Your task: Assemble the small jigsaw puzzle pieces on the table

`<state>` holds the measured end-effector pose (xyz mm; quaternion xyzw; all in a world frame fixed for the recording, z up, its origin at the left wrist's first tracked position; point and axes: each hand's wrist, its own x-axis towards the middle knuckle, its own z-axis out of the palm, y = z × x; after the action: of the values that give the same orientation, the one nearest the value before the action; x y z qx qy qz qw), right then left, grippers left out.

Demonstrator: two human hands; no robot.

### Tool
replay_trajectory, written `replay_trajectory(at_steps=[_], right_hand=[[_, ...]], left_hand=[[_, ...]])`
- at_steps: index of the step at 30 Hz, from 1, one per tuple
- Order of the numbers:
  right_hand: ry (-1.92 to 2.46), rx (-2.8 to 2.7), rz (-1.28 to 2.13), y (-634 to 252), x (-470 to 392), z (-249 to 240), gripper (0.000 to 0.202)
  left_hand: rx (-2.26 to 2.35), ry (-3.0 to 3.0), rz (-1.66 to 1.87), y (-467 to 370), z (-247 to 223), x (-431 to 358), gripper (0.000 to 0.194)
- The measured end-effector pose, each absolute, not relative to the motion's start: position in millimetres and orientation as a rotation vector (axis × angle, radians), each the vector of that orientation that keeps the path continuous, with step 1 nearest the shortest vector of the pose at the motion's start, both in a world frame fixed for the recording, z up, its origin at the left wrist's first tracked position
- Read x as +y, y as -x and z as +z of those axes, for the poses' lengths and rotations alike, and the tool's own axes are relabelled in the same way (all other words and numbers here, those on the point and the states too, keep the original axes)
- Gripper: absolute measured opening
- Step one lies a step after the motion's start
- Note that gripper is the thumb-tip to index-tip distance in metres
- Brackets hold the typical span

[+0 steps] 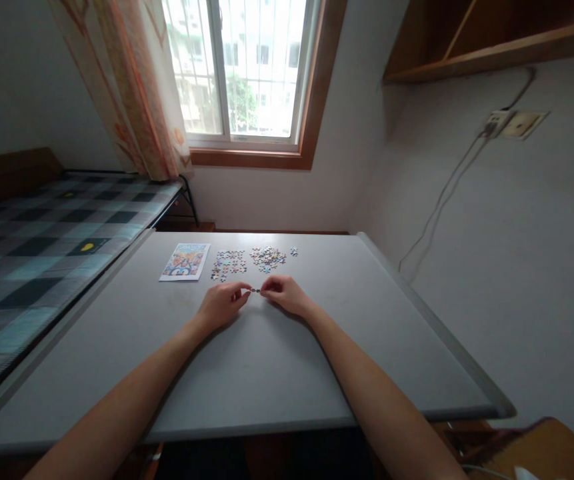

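Small jigsaw pieces (255,290) are pinched between my two hands, low over the grey-white table (247,373). My left hand (221,303) grips them from the left with thumb and forefinger. From the right, the closed fingertips of my right hand (287,293) hold the other end. Whether the pieces are joined is too small to tell. Beyond my hands lies a heap of loose jigsaw pieces (268,258), with spread-out pieces in rough rows (229,263) to its left. A few more pieces (294,251) sit apart on the right. A colourful printed picture sheet (185,261) lies at the left.
A bed with a checked cover (81,220) stands along the table's left side. The table's raised right edge (431,320) runs beside the wall, where cables hang from a socket (497,125). A wooden chair (547,453) is at the lower right. Behind are a window and curtain (131,87).
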<state>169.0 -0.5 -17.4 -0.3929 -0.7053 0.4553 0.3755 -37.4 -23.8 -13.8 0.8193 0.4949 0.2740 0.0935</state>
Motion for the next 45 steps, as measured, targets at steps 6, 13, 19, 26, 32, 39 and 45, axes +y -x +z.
replay_trajectory(at_steps=[6,13,19,26,32,39,45], right_hand=[[1.019,-1.823,1.145,-169,-2,-14,0.014],[0.96,-1.62,1.36,-165,-7,-3,0.024],[0.945,-1.51,1.446,-164,-6,-8,0.031],[0.947,-1.634,1.28,-163,-4,-13,0.028],[0.969,-1.697,1.224,-164,-4,-14,0.024],[0.968,-1.692,1.208,-164,-4,-13,0.029],[0.925,-1.693,1.212,-164,-3,-13,0.03]], left_hand=[[1.449,-2.456,0.839,38,-16,-22,0.02],[1.335,-2.452,1.017,40,-15,-24,0.019],[1.266,-2.535,1.07,40,-11,-26,0.024],[1.361,-2.513,1.083,41,-10,-24,0.025],[1.379,-2.52,1.047,41,-12,-23,0.024],[1.417,-2.464,0.988,38,-12,-24,0.023],[1.431,-2.432,0.94,37,-12,-24,0.023]])
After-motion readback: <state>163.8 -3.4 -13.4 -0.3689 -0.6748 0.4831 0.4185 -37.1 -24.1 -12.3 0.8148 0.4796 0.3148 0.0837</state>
